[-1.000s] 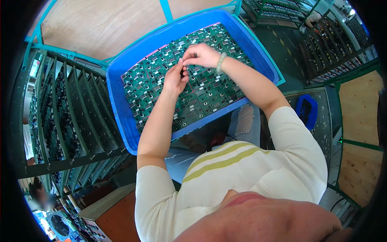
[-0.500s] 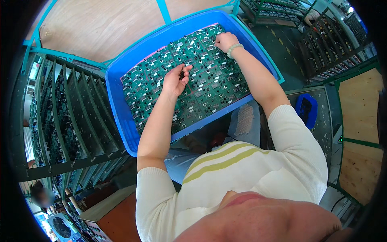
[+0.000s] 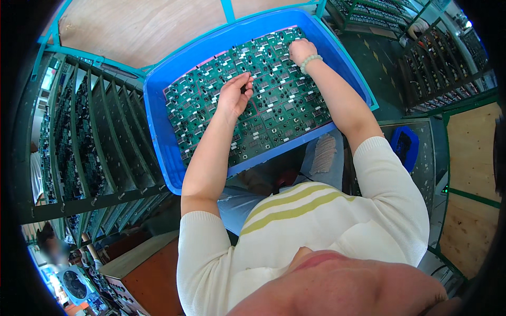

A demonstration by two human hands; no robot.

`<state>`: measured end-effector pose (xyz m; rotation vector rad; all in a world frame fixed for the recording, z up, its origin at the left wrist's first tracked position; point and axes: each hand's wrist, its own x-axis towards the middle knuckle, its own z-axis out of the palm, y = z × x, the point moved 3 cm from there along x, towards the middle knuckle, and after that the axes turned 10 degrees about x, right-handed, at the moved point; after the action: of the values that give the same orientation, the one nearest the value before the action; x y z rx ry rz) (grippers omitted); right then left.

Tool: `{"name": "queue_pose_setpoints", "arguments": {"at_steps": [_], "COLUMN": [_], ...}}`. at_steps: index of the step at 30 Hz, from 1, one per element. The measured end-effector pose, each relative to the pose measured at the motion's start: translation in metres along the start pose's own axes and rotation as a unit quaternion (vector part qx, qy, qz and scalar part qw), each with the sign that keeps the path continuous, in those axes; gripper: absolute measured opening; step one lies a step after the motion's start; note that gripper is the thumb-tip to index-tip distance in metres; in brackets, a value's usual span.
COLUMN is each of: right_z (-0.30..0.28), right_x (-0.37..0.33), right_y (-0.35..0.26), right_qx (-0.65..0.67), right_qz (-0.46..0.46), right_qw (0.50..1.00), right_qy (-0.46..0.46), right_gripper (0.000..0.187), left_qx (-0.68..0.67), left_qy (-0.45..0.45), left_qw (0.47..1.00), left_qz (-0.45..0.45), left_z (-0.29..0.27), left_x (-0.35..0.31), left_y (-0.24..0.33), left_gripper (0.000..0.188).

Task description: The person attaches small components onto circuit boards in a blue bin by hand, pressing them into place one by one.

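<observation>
Green circuit boards (image 3: 287,108) lie side by side in a blue plastic tub (image 3: 164,158), studded with white connectors, digit displays and small black parts. Over the middle of the boards my left hand (image 3: 234,95) is curled palm-up, with small black parts (image 3: 244,88) partly hidden between its fingers and palm. My right hand (image 3: 302,51), with a pale bead bracelet (image 3: 310,62) at its wrist, is closed at the boards' far right corner. Its fingertips point down onto the board, and whatever they pinch is hidden.
To the left stands a slotted rack (image 3: 100,137) of boards. A small blue bin (image 3: 405,147) with dark contents sits at the right. More racks (image 3: 440,63) stand at the far right. A wooden panel (image 3: 142,31) in a teal frame rises behind the tub.
My left hand has turned and its fingers have curled further over the black parts. My right hand stays at the far right corner. The whole view has shifted slightly.
</observation>
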<state>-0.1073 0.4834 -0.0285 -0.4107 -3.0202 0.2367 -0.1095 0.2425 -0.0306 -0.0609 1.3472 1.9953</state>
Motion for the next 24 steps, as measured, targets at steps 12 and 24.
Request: {"name": "queue_pose_setpoints", "arguments": {"at_steps": [12, 24], "right_z": [-0.027, -0.015], "right_x": [-0.007, -0.041], "right_y": [-0.038, -0.097], "right_qx": [0.361, 0.623], "right_qz": [-0.209, -0.195], "right_qw": [0.908, 0.752], "right_qy": [0.019, -0.09], "right_gripper": [0.026, 0.01], "left_qx": [-0.017, -0.057], "left_qy": [0.011, -0.003], "left_qw": [1.0, 0.998], "left_qz": [0.018, 0.039], "left_z": [0.0, -0.002], "left_x": [0.0, 0.003], "left_y": [0.002, 0.003], "left_gripper": [0.012, 0.011]}}
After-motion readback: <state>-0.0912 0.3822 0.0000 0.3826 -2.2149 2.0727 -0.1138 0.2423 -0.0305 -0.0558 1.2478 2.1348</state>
